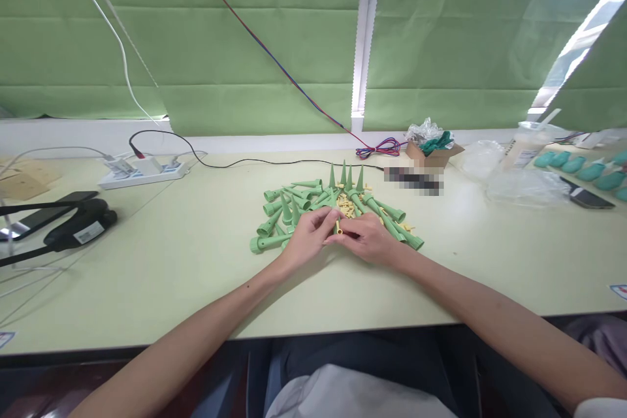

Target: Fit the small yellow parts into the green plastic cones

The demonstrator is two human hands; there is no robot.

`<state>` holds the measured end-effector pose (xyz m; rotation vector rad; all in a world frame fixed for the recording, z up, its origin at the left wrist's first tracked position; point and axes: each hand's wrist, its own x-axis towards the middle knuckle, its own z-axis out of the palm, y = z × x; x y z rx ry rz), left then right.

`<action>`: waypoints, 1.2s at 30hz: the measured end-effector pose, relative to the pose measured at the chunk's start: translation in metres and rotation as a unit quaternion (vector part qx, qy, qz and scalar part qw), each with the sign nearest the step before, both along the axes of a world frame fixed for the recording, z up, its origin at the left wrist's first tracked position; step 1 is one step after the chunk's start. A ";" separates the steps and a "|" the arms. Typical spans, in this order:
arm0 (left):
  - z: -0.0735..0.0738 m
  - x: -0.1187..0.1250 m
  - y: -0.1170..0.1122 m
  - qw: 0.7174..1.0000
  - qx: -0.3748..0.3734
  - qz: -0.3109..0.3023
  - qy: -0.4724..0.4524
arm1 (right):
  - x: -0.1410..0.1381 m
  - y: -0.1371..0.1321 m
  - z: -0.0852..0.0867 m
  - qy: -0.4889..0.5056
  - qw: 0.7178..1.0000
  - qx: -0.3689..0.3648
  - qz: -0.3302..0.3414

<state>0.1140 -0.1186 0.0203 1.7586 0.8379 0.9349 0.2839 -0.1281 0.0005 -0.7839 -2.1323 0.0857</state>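
Observation:
A heap of green plastic cones (294, 209) lies on the pale table (196, 261), mixed with small yellow pieces (347, 208); three cones stand upright at the back. My left hand (307, 237) and my right hand (367, 240) meet at the front of the heap, fingers pinched together. Between their fingertips sits a small yellow tube (338, 227). My left fingers also close around the wide end of a green cone (327, 212), as far as I can tell.
A white power strip (143, 172) with cables and a black strap device (78, 225) lie at left. At right stand a cardboard box (434, 153), clear plastic bags (519, 186), a bottle (526, 144), teal parts (578, 166) and a phone (588, 197).

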 end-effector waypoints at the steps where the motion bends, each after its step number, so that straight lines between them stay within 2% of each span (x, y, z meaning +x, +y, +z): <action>1: 0.000 0.000 0.000 1.000 0.000 0.000 -0.001 | 0.000 0.000 0.000 0.004 1.000 0.000 0.002; 9: 0.000 0.000 0.002 1.000 -0.013 0.007 -0.016 | 0.001 0.001 0.000 -0.004 1.000 -0.009 0.004; 20: 0.010 -0.003 -0.001 1.000 -0.012 0.011 0.022 | 0.003 0.002 0.000 -0.024 0.998 -0.049 -0.010; 28: 0.015 -0.003 -0.001 0.998 0.001 0.068 0.011 | 0.009 0.004 0.005 0.002 0.997 -0.074 -0.017; 31: 0.016 -0.003 -0.001 0.997 -0.001 0.081 0.002 | 0.014 0.007 0.006 0.014 0.997 -0.071 -0.038; 36: 0.014 -0.004 0.001 0.994 0.024 0.098 0.039 | 0.020 0.013 0.003 0.035 0.995 -0.070 -0.061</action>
